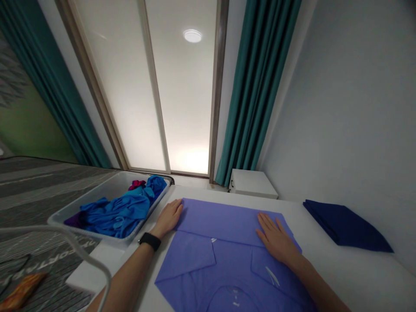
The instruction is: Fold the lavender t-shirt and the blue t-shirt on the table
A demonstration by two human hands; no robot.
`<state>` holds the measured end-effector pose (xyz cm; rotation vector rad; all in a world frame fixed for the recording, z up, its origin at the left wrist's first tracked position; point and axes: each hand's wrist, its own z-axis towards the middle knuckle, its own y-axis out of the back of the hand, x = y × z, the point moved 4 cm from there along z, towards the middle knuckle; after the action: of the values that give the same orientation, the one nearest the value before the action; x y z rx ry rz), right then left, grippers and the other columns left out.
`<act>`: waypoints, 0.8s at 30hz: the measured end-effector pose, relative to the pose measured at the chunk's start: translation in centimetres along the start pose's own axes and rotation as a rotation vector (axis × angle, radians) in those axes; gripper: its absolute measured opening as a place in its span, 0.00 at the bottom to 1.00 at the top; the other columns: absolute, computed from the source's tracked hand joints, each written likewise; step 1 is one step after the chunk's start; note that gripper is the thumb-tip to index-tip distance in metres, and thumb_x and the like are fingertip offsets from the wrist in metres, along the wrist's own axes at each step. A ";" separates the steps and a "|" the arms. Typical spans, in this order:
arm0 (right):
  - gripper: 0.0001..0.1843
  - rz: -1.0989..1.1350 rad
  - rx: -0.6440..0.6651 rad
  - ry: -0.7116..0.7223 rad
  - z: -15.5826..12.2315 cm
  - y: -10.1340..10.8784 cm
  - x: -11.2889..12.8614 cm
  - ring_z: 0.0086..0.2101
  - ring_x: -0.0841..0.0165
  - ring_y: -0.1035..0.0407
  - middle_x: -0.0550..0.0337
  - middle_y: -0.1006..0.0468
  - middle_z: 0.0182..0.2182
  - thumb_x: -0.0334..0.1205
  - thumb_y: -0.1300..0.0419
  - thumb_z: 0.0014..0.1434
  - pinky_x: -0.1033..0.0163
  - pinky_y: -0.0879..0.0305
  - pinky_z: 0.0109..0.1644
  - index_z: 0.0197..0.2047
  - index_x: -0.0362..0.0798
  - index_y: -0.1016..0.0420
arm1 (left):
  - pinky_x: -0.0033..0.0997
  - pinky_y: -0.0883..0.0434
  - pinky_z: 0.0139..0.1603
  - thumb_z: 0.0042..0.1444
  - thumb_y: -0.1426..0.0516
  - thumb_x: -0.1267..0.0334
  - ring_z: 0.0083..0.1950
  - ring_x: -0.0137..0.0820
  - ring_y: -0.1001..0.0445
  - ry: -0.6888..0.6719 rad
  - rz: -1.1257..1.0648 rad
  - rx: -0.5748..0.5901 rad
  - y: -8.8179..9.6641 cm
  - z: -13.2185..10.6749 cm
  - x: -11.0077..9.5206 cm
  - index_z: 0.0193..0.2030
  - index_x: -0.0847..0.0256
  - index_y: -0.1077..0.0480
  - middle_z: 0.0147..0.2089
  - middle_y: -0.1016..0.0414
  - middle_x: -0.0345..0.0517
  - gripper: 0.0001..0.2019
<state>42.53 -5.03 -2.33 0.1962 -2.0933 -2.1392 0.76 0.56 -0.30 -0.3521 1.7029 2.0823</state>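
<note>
A purple T-shirt (230, 255) lies spread on the white table, its neckline toward me and its far end folded over into a straight band. The sleeves are turned inward over the body. My left hand (169, 215) rests at the shirt's far left corner, fingers stretched out along the edge; a black watch is on that wrist. On the right part of the folded band, my right hand (276, 238) lies flat with its fingers spread. Neither hand grasps the cloth.
A clear plastic bin (97, 195) with blue, purple and red clothes stands left of the white table (328, 277). Folded navy cloth (346, 225) lies at the right by the wall. A white cabinet (253, 182) stands beyond the far edge. A pale curved tube (78, 247) crosses the lower left.
</note>
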 end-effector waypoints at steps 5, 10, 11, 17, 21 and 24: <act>0.33 0.145 0.029 0.214 1.2 2.4 8.1 0.68 0.62 0.57 0.54 0.51 0.69 0.51 0.61 0.67 0.50 0.63 0.70 0.71 0.45 0.50 | 0.46 0.47 0.69 0.65 0.58 0.54 0.68 0.40 0.39 0.003 -0.016 0.027 -0.2 -0.2 0.0 0.62 0.64 0.35 0.65 0.35 0.56 0.25; 0.29 0.259 -0.014 0.462 3.2 4.4 18.1 0.66 0.62 0.52 0.51 0.45 0.68 0.45 0.56 0.68 0.50 0.57 0.69 0.69 0.45 0.47 | 0.44 0.46 0.68 0.66 0.58 0.55 0.66 0.39 0.37 0.036 -0.183 0.007 0.4 -0.2 -0.1 0.60 0.63 0.33 0.64 0.32 0.54 0.24; 0.28 0.269 -0.048 0.497 3.5 4.7 20.0 0.65 0.61 0.49 0.50 0.42 0.67 0.44 0.54 0.68 0.51 0.55 0.68 0.68 0.46 0.43 | 0.43 0.44 0.68 0.67 0.58 0.55 0.65 0.38 0.36 0.044 -0.245 -0.007 0.6 -0.3 -0.2 0.59 0.63 0.32 0.63 0.31 0.54 0.24; 0.14 0.179 -0.188 0.573 5.2 5.5 27.3 0.50 0.58 0.35 0.51 0.26 0.47 0.44 0.42 0.62 0.53 0.38 0.54 0.48 0.48 0.28 | 0.38 0.41 0.67 0.67 0.56 0.58 0.63 0.37 0.32 0.084 -0.428 -0.085 1.5 -0.6 0.1 0.56 0.64 0.30 0.60 0.28 0.55 0.21; 0.11 0.103 -0.207 0.608 5.7 5.5 29.1 0.46 0.58 0.34 0.50 0.26 0.44 0.44 0.41 0.62 0.55 0.37 0.49 0.45 0.48 0.29 | 0.37 0.40 0.66 0.67 0.59 0.59 0.61 0.35 0.31 0.127 -0.479 -0.118 1.3 -0.4 0.7 0.55 0.64 0.30 0.58 0.27 0.54 0.22; 0.06 0.069 -0.198 0.635 5.8 5.4 29.6 0.45 0.59 0.33 0.51 0.24 0.42 0.37 0.46 0.64 0.57 0.37 0.45 0.42 0.48 0.28 | 0.39 0.38 0.64 0.68 0.63 0.59 0.59 0.36 0.29 0.169 -0.526 -0.158 1.2 -0.2 1.0 0.55 0.66 0.30 0.56 0.25 0.56 0.25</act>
<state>12.43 -5.11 3.38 0.6660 -1.4983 -1.8895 -0.73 0.31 0.24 -0.9377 1.3405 1.8278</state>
